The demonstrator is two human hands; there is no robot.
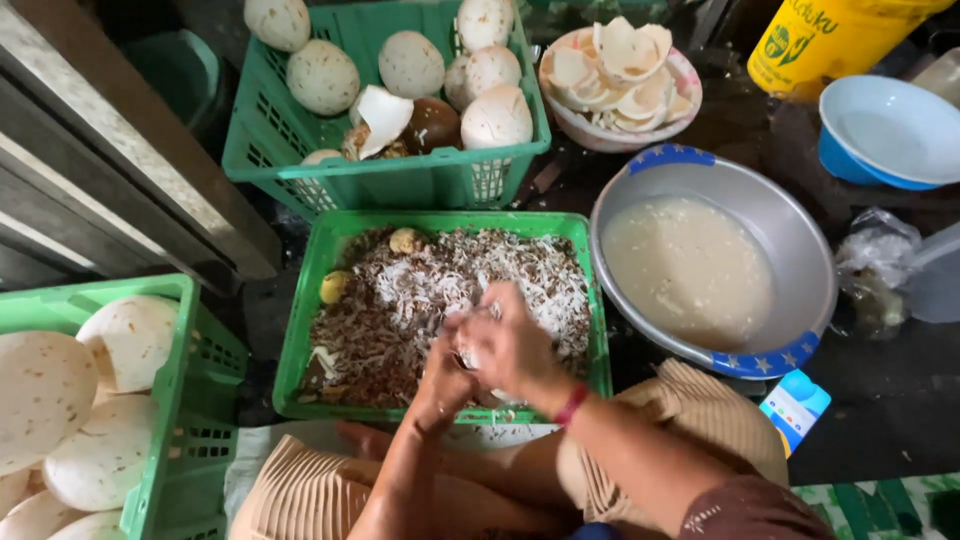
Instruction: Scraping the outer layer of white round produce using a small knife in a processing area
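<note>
the two hands are working together just over the near edge of the green crate of shavings [330, 300], and this crate is my landmark. the right hand [515, 345] is closing around a piece of peeled coconut [470, 358], white and mostly hidden, while the left hand [445, 385] is gripping from below with narrow fingers; whether a small tool is in it, i cannot tell. they are holding the piece above the crate, probably so that the thin peelings are falling inside. the crate is filling with brown and white curls, dry-looking and fibrous, with two small yellowish lumps at its far-left part.

left of the crate, another green basket [170, 440] is holding smooth, pale, rounded coconuts. right of the crate, a wide metal basin [790, 230] with blue handles is keeping cloudy whitish water, near enough for the hands to reach. behind the crate, a slatted green basket [390, 180] is carrying speckled round coconuts and one broken brown shell. further right of it, a pale bowl [600, 135] is heaped with white curved pieces, and a blue bowl [880, 140] is standing beyond the basin.
</note>
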